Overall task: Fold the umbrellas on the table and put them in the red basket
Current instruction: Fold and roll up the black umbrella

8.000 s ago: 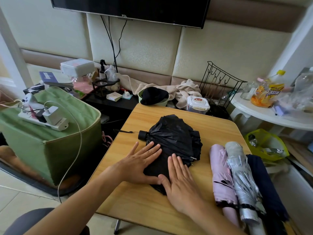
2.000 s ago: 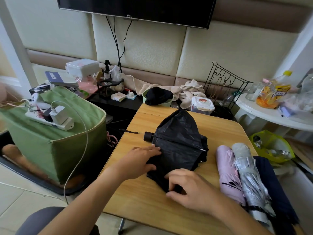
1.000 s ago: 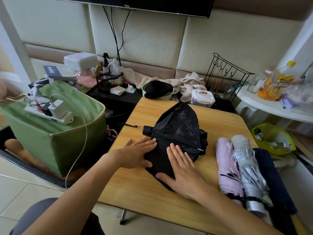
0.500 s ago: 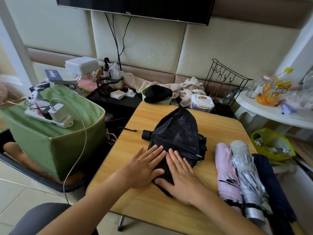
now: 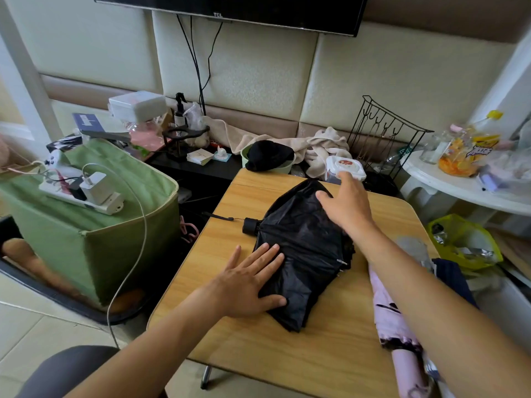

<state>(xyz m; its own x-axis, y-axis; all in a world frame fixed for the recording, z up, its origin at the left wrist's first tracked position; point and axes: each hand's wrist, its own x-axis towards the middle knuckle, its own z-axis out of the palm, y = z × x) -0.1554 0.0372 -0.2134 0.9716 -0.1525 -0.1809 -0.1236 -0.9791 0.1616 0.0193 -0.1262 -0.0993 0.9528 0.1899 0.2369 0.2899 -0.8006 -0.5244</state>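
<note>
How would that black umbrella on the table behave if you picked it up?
The black umbrella would probably sag: its loose fabric lies crumpled under the flat left hand. The ribs and stubby handle should stay stiff. Unstrapped, it would likely spread open.

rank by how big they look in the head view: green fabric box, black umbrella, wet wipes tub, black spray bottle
1. green fabric box, largest
2. black umbrella
3. wet wipes tub
4. black spray bottle, smallest, though it stands farthest back

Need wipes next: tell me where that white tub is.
The white tub stands just past the table's far edge, beyond the right hand, beside the beige towel.
</note>
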